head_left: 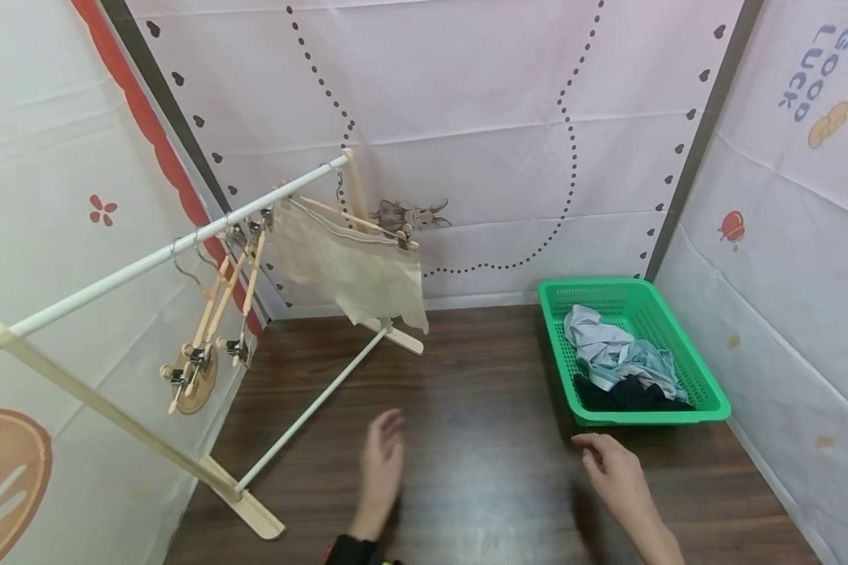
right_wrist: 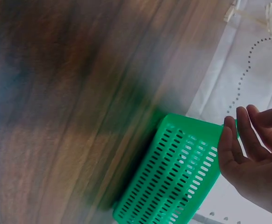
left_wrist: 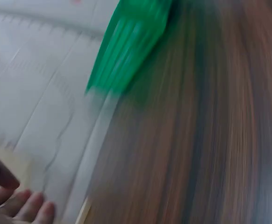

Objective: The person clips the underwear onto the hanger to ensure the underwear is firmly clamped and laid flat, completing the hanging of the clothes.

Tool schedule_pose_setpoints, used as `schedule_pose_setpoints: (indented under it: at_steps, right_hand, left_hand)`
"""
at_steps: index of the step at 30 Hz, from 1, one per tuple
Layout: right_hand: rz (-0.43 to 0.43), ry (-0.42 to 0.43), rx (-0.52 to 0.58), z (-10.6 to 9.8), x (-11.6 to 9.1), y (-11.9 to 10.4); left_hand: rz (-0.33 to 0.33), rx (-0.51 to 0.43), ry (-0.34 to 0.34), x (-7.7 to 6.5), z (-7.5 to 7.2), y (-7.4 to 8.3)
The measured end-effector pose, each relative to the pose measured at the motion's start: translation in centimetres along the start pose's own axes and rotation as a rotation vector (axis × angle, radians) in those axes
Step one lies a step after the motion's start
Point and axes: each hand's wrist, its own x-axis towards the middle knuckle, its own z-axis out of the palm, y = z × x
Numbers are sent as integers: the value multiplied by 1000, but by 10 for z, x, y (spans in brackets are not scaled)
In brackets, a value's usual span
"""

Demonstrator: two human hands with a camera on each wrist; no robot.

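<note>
Over the dark wood surface, my left hand hovers with relaxed fingers and holds nothing. My right hand is just in front of the green basket, its fingers loosely bent around nothing. Grey, light blue and black clothes lie crumpled inside the basket. To the left stands a small drying rack with a white rail. From its far end hangs a beige cloth, clipped to a wooden hanger. Several other clip hangers hang nearer on the rail without cloth.
Printed white sheets form walls at the back and both sides. A lower white bar joins the rack's wooden feet near the surface. The dark wood surface lies between rack and basket.
</note>
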Motion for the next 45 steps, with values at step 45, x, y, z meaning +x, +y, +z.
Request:
schedule_pose_setpoints:
  at_steps: [45]
  right_hand:
    - [27,-148,-334,-82,111,49]
  left_hand:
    - [-438,-70,-591,35,256,47]
